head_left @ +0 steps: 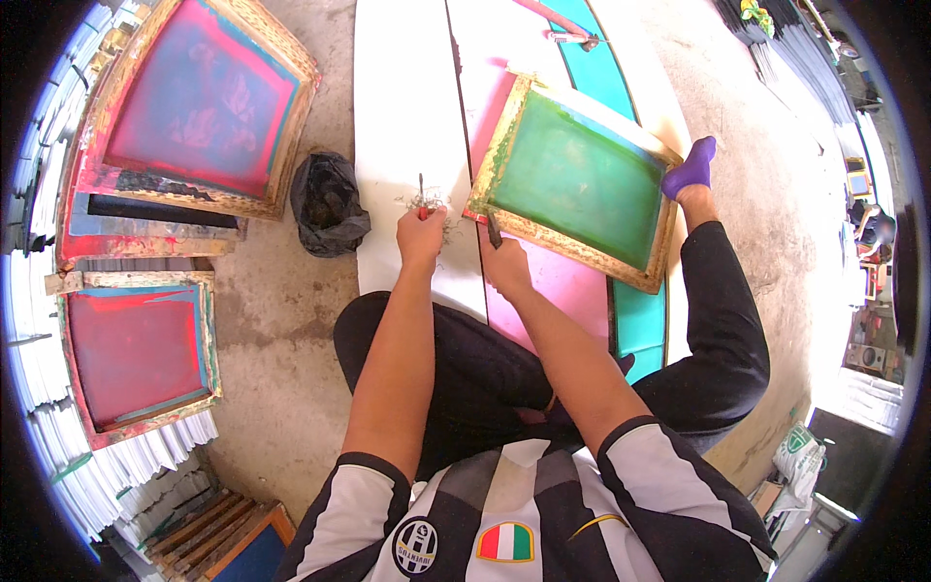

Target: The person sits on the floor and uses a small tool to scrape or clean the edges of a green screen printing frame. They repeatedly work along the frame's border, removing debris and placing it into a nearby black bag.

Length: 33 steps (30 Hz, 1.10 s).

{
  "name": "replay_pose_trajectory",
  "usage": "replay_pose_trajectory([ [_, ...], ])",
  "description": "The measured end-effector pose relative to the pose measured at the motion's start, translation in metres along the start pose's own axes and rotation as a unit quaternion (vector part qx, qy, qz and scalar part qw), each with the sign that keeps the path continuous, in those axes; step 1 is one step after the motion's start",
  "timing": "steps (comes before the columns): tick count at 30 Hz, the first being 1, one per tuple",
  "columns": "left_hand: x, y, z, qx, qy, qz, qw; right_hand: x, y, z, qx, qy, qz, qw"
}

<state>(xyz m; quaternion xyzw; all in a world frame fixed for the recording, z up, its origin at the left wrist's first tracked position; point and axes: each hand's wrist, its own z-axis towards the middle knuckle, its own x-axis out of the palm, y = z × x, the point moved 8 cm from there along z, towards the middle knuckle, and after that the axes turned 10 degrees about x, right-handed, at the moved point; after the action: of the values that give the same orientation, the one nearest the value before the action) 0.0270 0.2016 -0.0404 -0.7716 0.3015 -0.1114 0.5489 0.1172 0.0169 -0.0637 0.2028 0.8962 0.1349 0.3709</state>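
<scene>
My left hand (420, 239) is closed around a small tool with a red handle and a thin dark shaft (421, 182), perhaps a screwdriver. A loose heap of thin wiry bits (427, 202), possibly staples, lies on the white board beneath it. My right hand (507, 267) grips a dark tool (495, 231), its kind unclear, at the near left edge of a wooden screen-printing frame (572, 244). Green mesh (572, 179) is stretched across that frame, which lies tilted on the boards. My purple-socked foot (690, 167) presses on its right side.
White, pink and teal boards (407, 97) lie under the frame. A black plastic bag (328, 206) sits left of them. Pink-mesh frames (204, 107) and a red-mesh frame (141, 349) stand farther left. A utility knife or similar tool (574, 39) lies at the far end.
</scene>
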Motion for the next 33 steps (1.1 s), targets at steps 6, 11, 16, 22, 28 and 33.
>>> replay_pose_trajectory([
  [6, 0.01, 0.014, -0.01, -0.089, 0.109, -0.023, 0.99, -0.009, 0.014, -0.03, -0.027, -0.041, -0.032, 0.998],
  [11, 0.016, 0.022, -0.016, -0.135, 0.16, -0.051, 0.977, 0.005, 0.023, -0.046, -0.116, -0.03, -0.116, 0.986],
  [16, 0.007, 0.019, -0.025, -0.209, 0.175, -0.027, 0.962, 0.012, 0.028, -0.049, -0.157, 0.018, -0.133, 0.979],
  [22, 0.011, 0.031, -0.011, -0.162, 0.184, -0.062, 0.968, 0.012, 0.029, -0.048, -0.211, 0.078, -0.138, 0.965],
  [28, 0.015, 0.029, -0.004, -0.123, 0.165, -0.055, 0.977, 0.019, 0.007, -0.027, -0.139, 0.246, -0.003, 0.959],
  [33, 0.011, 0.018, -0.008, -0.119, 0.139, -0.059, 0.981, -0.004, -0.002, -0.032, -0.003, 0.295, 0.156, 0.943],
])
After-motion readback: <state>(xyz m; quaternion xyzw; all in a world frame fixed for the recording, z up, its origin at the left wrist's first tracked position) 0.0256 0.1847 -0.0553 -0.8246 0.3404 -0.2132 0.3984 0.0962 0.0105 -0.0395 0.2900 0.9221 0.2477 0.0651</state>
